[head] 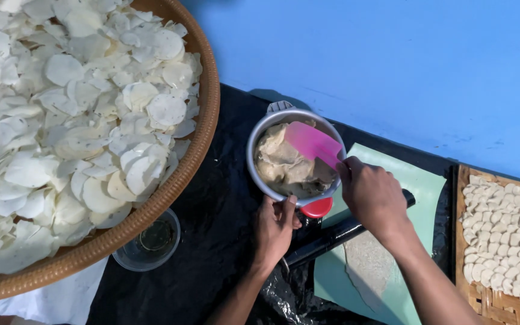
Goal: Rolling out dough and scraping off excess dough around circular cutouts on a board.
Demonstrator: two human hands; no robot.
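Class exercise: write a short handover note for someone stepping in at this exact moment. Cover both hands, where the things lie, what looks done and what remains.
Left hand grips the rim of the metal pot of pale dough. Right hand holds the pink spatula, blade in the dough. Black rolling pin lies on the green mat beside one flattened piece. Done: round basket piled with thin discs; tray of small cut pieces. Left: much dough in the pot.

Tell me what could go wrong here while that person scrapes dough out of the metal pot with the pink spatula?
The left hand grips only the rim of the metal pot, so it might tip and spill dough. The right hand works the pink spatula above the black roller and the flattened sheet, where drips could land. The small glass bowl stands close to the woven tray and could get knocked.
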